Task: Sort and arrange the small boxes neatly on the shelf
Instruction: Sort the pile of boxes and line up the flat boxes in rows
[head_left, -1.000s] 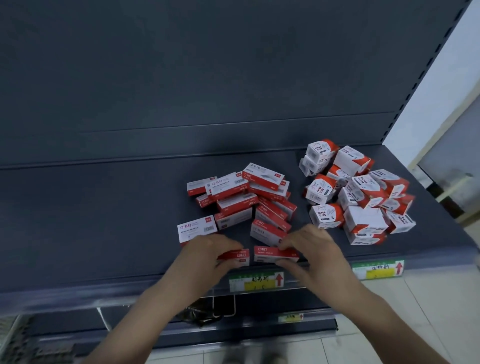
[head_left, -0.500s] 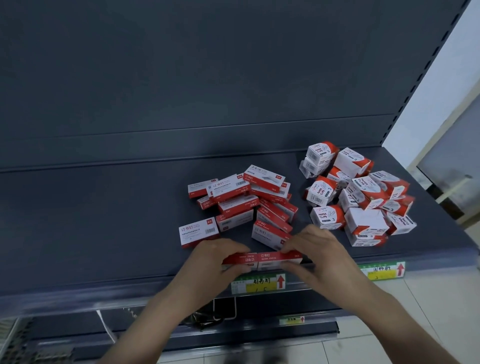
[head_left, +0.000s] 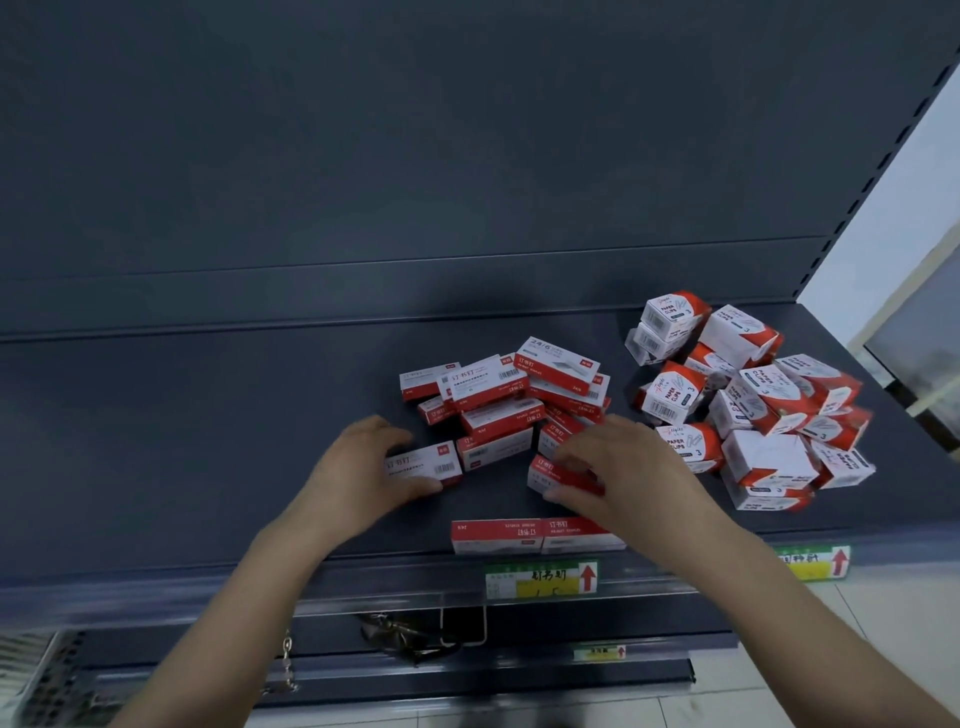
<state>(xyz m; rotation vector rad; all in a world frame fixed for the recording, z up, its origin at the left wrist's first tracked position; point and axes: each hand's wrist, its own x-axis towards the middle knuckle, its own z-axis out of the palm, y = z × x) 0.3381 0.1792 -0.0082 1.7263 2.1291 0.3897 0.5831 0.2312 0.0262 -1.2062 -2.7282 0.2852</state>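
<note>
A loose heap of flat red-and-white staple boxes (head_left: 511, 395) lies mid-shelf on the dark grey shelf (head_left: 182, 441). To its right sits a heap of squarer paper clip boxes (head_left: 753, 400). Two staple boxes (head_left: 535, 536) stand end to end at the shelf's front edge. My left hand (head_left: 363, 467) grips a white-faced staple box (head_left: 423, 462) at the heap's left side. My right hand (head_left: 618, 467) grips a red staple box (head_left: 556, 475) at the heap's front.
Yellow-green price labels (head_left: 540, 579) with red arrows are clipped to the front rail; a second label (head_left: 815, 564) sits further right. The shelf's back panel rises behind the heaps. A lower shelf and white floor tiles show below. A wall and doorway lie at the right.
Both hands have let go of the two boxes set at the front edge and moved back to the heap. Each now grips another staple box.
</note>
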